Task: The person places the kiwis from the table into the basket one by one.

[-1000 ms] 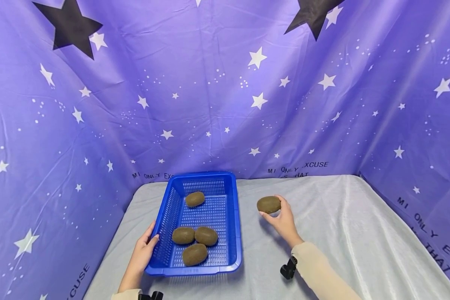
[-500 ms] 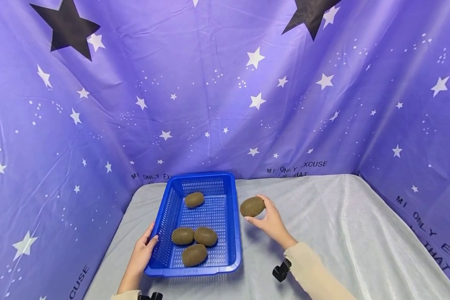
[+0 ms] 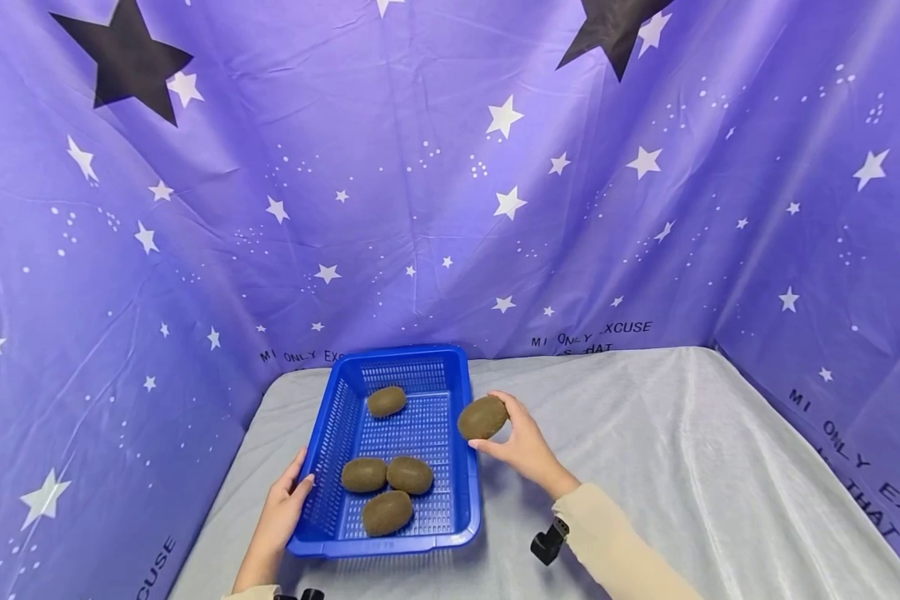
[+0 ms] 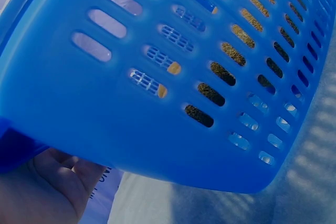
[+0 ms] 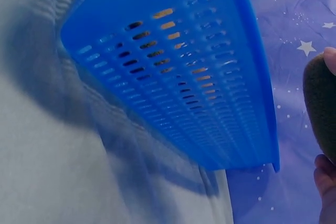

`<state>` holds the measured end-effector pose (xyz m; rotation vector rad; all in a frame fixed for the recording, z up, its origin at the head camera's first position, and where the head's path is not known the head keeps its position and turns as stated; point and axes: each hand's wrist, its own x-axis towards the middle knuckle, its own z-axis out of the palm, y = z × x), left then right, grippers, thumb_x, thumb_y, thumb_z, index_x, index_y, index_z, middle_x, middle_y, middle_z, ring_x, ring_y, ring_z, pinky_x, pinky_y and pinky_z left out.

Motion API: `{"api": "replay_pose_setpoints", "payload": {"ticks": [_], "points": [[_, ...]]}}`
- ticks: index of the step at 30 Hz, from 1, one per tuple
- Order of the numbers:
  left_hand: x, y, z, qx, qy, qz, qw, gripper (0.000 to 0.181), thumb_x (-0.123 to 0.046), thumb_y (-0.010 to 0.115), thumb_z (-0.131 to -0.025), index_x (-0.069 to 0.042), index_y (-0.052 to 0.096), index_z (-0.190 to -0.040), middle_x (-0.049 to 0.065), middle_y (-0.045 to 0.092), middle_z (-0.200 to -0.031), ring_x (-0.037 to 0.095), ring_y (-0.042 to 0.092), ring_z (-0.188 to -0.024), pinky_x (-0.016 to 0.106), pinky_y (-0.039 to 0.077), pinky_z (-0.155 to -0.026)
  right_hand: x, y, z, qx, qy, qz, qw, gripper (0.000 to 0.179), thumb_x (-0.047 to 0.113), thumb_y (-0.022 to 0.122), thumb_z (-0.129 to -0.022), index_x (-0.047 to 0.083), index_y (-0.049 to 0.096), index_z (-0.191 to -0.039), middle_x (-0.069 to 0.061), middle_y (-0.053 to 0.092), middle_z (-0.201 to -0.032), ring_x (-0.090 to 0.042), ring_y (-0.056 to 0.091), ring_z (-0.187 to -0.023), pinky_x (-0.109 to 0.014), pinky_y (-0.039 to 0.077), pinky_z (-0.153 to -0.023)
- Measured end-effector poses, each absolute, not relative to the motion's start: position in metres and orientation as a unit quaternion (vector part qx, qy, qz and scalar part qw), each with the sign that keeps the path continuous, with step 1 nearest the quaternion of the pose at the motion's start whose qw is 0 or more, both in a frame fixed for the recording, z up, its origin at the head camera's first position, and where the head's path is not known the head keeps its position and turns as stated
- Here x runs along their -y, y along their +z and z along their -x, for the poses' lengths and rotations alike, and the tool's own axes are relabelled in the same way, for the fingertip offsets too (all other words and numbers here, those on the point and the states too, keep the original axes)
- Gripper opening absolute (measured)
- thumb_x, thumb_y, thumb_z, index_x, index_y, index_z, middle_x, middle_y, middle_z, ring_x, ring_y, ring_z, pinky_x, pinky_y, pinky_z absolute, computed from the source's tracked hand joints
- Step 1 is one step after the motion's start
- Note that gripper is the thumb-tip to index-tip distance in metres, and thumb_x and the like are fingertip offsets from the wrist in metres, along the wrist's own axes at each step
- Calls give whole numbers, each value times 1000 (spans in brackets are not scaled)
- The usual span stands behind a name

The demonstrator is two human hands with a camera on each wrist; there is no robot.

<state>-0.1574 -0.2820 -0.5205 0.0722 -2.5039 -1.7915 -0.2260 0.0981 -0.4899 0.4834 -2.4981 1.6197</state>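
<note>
A brown, oval kiwi (image 3: pixel 482 418) is pinched between the thumb and fingers of my right hand (image 3: pixel 523 443), overlapping the right rim of the blue basket in the head view. My left hand (image 3: pixel 279 508) grips the left rim of that slotted plastic basket (image 3: pixel 466 500), its thumb on top. Inside lie several more kiwis: one kiwi (image 3: pixel 387 402) at the far end and a cluster nearer the front, with a front kiwi (image 3: pixel 387 512). From the right wrist view, the held kiwi (image 5: pixel 321 106) shows at the right edge, beside the basket wall (image 5: pixel 173 72).
A pale grey cloth (image 3: pixel 645 450) covers the table under the basket. Purple star-printed curtain (image 3: pixel 420 183) hangs behind and on both sides. Black wrist cameras, such as the right wrist camera (image 3: pixel 548 543), sit at the sleeves.
My right hand has carried its kiwi leftward, from over the cloth to the basket's right rim. The left hand keeps its grip, and the kiwis in the basket stay put.
</note>
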Motion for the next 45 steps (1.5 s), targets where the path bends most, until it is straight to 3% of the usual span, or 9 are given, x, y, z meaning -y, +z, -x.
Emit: {"api": "replay_pose_setpoints", "payload": {"ticks": [2, 4, 10, 15, 21, 26, 33, 40, 45], "points": [[282, -520, 157, 813, -581, -24, 32, 56, -11, 43, -100, 5, 18, -147, 25, 18, -152, 40, 19, -137, 1, 26, -86, -95, -490, 226, 828, 531, -168, 63, 84, 31, 83, -70, 5, 42, -138, -14, 46, -138, -31, 43, -126, -52, 35, -101], [281, -519, 157, 813, -580, -25, 33, 56, -12, 43, -100, 5, 18, -147, 25, 18, -152, 38, 20, -137, 1, 27, -86, -93, -490, 225, 829, 525, -180, 64, 84, 29, 84, -70, 4, 42, -138, -15, 46, -137, -32, 43, -126, -52, 35, -101], [280, -518, 154, 817, -575, -36, 35, 56, -13, 43, -100, 4, 20, -148, 25, 21, -151, 17, 30, -132, 2, 30, -85, -86, -491, 223, 835, 510, -199, 53, 85, 28, 84, -69, 6, 41, -140, -13, 46, -139, -29, 42, -128, -49, 34, -102], [279, -517, 155, 812, -582, -32, 30, 56, -12, 42, -100, 4, 17, -148, 25, 19, -152, 32, 24, -135, 1, 29, -85, -82, -489, 222, 833, 507, -216, 53, 85, 29, 84, -69, 6, 41, -139, -13, 45, -140, -31, 40, -129, -52, 33, -102], [278, -517, 154, 814, -578, -36, 34, 56, -12, 43, -100, 4, 19, -148, 25, 21, -151, 11, 32, -129, 2, 30, -84, -77, -488, 221, 835, 500, -227, 43, 85, 27, 85, -68, 10, 42, -139, -13, 44, -140, -31, 38, -132, -52, 31, -104], [276, -517, 152, 815, -577, -23, 43, 56, -13, 43, -100, 5, 19, -147, 28, 21, -150, 27, 29, -133, 2, 31, -84, -75, -490, 219, 833, 501, -233, 33, 85, 25, 85, -67, 11, 42, -138, -13, 44, -139, -31, 39, -130, -52, 30, -105], [275, -519, 154, 815, -577, -25, 42, 56, -13, 44, -100, 4, 21, -147, 26, 22, -151, -5, 34, -120, 2, 30, -85, -75, -495, 215, 829, 496, -258, 29, 81, 22, 83, -69, 8, 41, -137, -15, 48, -135, -32, 41, -128, -52, 31, -104], [273, -517, 156, 814, -579, -31, 31, 56, -12, 43, -100, 3, 19, -148, 25, 21, -152, 32, 27, -134, 1, 29, -84, -77, -503, 217, 811, 512, -275, 63, 69, 11, 78, -73, 2, 45, -133, -13, 59, -122, -28, 48, -120, -48, 32, -104], [275, -515, 156, 823, -566, -20, 39, 56, -13, 44, -100, 4, 21, -147, 26, 23, -150, 18, 34, -130, 2, 31, -84, -83, -506, 213, 828, 478, -283, 81, 58, 16, 74, -80, 4, 47, -131, -10, 57, -124, -27, 49, -120, -45, 36, -102]]}}
